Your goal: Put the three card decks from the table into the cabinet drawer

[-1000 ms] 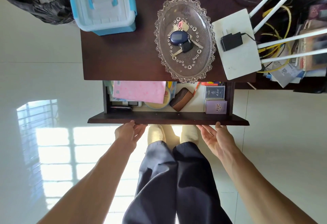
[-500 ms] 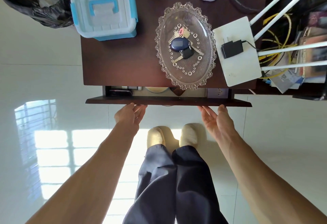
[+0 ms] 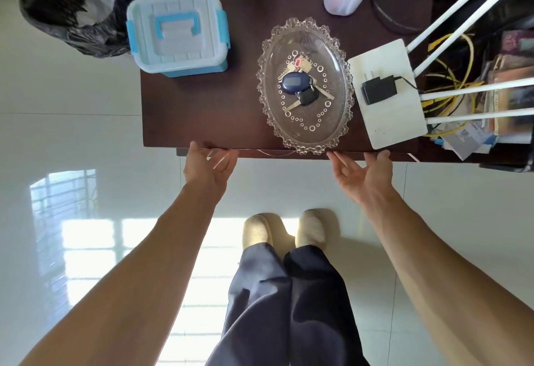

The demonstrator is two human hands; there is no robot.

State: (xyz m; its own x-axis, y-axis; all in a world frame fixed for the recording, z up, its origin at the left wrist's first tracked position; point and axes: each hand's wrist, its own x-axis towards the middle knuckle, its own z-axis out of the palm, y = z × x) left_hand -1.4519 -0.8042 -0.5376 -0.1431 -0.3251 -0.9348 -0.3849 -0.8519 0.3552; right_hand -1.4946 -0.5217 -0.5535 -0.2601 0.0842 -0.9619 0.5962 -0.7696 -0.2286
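The cabinet drawer [image 3: 289, 154] is pushed in; only a thin strip of its dark front shows under the edge of the dark brown cabinet top [image 3: 202, 105]. My left hand [image 3: 209, 168] rests with fingers spread against the drawer front on the left. Further right, my right hand [image 3: 362, 176] does the same, palm up and fingers apart. Neither hand holds anything. No card decks are visible; the drawer's inside is hidden.
On the cabinet top stand a blue-and-white lidded box [image 3: 177, 35], an oval glass tray [image 3: 273, 48] with keys [image 3: 300, 87], and a white router [image 3: 387, 123] with a black plug. A black rubbish bag [image 3: 66, 7] sits at the left. My feet [image 3: 284, 231] stand on the glossy white floor.
Both hands have pushed the drawer in. One second ago it stood open with decks and other items showing inside; now it is closed and its contents are hidden.
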